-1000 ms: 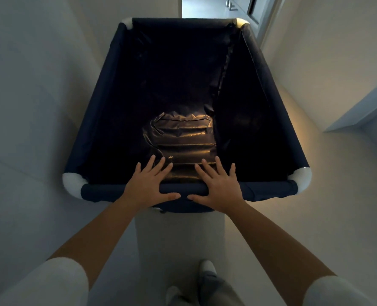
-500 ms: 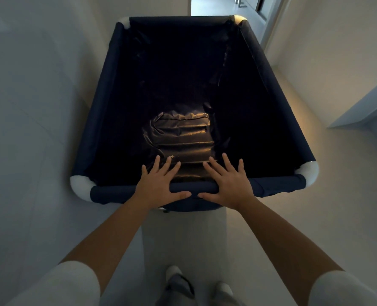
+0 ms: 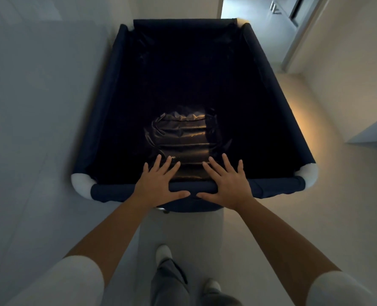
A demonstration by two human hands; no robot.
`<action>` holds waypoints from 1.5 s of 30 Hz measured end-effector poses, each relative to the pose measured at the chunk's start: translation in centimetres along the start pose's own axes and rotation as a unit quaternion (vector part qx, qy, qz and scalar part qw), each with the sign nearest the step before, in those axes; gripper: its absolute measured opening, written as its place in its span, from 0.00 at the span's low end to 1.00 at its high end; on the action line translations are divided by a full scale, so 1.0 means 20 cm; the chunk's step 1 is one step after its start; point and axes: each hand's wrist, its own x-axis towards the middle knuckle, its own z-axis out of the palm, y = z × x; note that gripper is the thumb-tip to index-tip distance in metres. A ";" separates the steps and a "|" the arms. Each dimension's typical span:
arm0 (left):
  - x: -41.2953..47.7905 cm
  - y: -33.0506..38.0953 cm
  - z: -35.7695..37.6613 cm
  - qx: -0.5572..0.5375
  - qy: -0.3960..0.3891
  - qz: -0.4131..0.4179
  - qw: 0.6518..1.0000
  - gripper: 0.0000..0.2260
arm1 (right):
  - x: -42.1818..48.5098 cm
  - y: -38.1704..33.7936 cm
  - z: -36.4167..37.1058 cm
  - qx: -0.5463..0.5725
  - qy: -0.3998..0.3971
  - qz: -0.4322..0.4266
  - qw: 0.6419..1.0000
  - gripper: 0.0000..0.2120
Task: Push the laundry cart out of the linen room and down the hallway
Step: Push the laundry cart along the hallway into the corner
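The laundry cart (image 3: 117, 192) is a deep navy fabric bin with white padded corners, and it fills the middle of the view. A shiny black bag (image 3: 183, 135) lies at its bottom. My left hand (image 3: 157, 184) and my right hand (image 3: 227, 184) lie flat side by side on the middle of the near rim. On both, the fingers are spread and point forward over the edge, while the thumbs lie along the rim's near side. Neither hand is wrapped around the rim.
A pale wall (image 3: 39, 107) runs close along the cart's left side. A lit doorway (image 3: 249, 7) opens just past the far right corner, with a metal door frame (image 3: 300, 36) to its right. Light floor (image 3: 315, 195) lies to the right. My feet (image 3: 163, 252) are behind the cart.
The cart has rolled forward and the doorway ahead has grown nearer and shifted right. My feet have stepped forward. Both hands stay flat on the near rim.
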 end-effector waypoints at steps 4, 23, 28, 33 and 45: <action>-0.06 0.07 0.03 0.001 0.011 -0.016 1.000 0.52 | -0.05 0.03 0.00 -0.007 -0.004 -0.016 1.000 0.45; 0.13 -0.01 -0.05 0.001 0.017 -0.033 0.999 0.54 | 0.17 0.11 -0.01 -0.010 0.006 -0.033 0.999 0.44; 0.29 -0.08 -0.12 0.001 0.020 -0.032 0.999 0.54 | 0.35 0.16 -0.04 -0.009 0.005 -0.031 0.999 0.45; 0.48 -0.17 -0.19 0.003 0.029 -0.025 0.999 0.53 | 0.56 0.22 -0.07 -0.013 0.000 -0.026 1.000 0.44; 0.99 -0.42 -0.35 0.003 0.028 -0.009 1.000 0.52 | 1.09 0.37 -0.15 -0.009 -0.004 -0.006 1.000 0.44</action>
